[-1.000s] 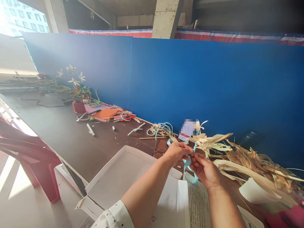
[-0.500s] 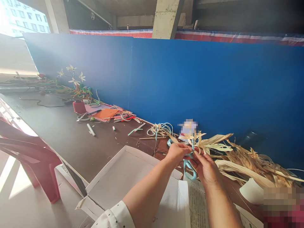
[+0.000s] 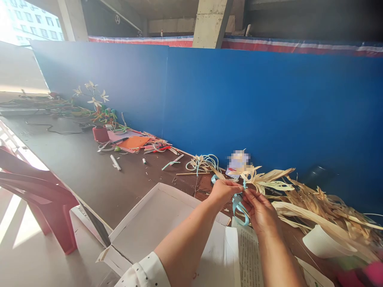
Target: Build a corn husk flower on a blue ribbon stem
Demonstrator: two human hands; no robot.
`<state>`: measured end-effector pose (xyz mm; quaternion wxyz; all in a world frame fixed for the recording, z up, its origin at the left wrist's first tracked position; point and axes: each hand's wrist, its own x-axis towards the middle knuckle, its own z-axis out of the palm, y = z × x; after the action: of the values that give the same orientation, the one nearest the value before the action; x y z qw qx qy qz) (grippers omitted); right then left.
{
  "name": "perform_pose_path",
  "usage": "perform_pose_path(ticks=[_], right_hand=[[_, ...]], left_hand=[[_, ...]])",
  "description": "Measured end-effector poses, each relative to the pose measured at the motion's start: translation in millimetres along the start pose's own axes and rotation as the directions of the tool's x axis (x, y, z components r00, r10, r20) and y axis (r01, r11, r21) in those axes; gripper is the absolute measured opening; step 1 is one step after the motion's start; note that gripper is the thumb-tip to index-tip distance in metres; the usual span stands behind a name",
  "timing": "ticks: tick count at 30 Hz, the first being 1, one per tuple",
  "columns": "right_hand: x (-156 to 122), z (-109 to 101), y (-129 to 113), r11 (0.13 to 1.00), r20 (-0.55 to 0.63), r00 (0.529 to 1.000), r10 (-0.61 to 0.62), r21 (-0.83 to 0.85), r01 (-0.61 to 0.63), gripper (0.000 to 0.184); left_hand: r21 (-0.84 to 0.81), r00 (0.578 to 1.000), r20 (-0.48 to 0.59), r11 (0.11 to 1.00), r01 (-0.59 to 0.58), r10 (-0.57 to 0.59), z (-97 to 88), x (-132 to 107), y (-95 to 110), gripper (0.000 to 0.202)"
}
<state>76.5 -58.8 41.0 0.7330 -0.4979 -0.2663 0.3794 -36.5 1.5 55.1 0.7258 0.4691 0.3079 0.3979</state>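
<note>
My left hand pinches a light blue ribbon, which hangs in a loop below the fingers. Close beside it, my right hand is closed with thumb and fingertips on the stem of a pale corn-husk flower. Blue wrapping shows on the stem just under the petals. The fingertips of both hands almost meet there, and they hide the lower part of the stem.
An open white cardboard box lies at front left. Dried corn husks are heaped at right, near a white roll. Coiled pale cords, a red thread spool and orange paper lie along the blue partition.
The flower has shifted very slightly right between my fingertips, and the hanging ribbon loop has changed shape a little. At bottom right a blurred pink shape shows. Both hands keep nearly the same place.
</note>
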Motion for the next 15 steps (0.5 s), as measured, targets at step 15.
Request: perform_pose_path(ticks=[15], right_hand=[[-3.1, 0.6, -0.2, 0.994, -0.015, 0.996, 0.09, 0.07, -0.089, 0.041]], left_hand=[[0.007, 1.0, -0.015, 1.0, 0.01, -0.01, 2.7, -3.1, 3.3, 0.008]])
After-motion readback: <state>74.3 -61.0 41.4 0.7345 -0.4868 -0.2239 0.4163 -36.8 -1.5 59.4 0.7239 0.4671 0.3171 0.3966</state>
